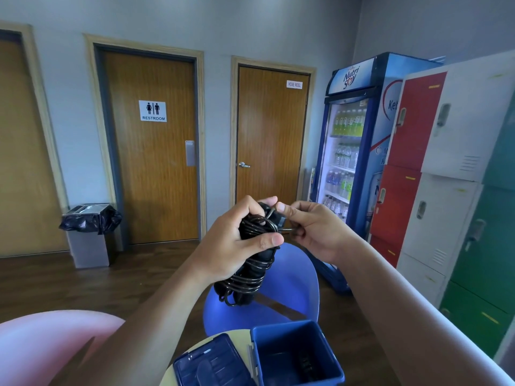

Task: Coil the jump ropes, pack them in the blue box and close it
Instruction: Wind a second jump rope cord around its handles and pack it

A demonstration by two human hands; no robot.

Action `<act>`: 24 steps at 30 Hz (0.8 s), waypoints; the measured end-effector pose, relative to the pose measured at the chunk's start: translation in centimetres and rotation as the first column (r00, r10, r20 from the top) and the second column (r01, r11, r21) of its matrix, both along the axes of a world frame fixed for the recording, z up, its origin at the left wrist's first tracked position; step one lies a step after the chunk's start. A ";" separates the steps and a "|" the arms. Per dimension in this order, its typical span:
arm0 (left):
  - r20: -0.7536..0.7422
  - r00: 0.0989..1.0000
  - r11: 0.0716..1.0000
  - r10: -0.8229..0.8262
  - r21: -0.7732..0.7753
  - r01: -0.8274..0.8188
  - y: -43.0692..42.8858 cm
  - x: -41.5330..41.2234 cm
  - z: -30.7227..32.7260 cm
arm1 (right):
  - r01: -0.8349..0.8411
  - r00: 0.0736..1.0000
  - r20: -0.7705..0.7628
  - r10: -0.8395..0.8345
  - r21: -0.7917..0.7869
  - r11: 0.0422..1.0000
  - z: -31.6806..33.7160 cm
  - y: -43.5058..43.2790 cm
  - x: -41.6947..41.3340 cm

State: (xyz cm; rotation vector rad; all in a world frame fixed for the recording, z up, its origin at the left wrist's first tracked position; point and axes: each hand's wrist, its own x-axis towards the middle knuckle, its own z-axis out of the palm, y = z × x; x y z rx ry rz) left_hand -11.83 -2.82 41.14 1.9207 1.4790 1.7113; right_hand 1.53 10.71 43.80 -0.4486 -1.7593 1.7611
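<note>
My left hand (pixel 237 240) grips a black jump rope (pixel 252 271), its cord wound in several turns around the black handles, held upright at chest height. My right hand (pixel 312 227) pinches the loose end of the cord next to the top of the bundle. Below, the blue box (pixel 298 355) stands open on a small round table (pixel 195 355), with something dark lying at its bottom. Its blue lid (pixel 211 366) lies flat to the left of the box.
A blue chair (pixel 295 288) stands behind the table and a pink chair (pixel 55 344) at the lower left. Coloured lockers (pixel 451 190) and a drinks fridge (pixel 354 151) line the right wall. A bin (pixel 89 235) stands by the restroom door.
</note>
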 end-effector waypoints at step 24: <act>-0.027 0.991 0.968 0.128 0.223 -0.119 0.0 -1.0 0.1 | -0.067 0.996 0.043 0.076 -0.183 0.981 -1.1 -0.1 -2.0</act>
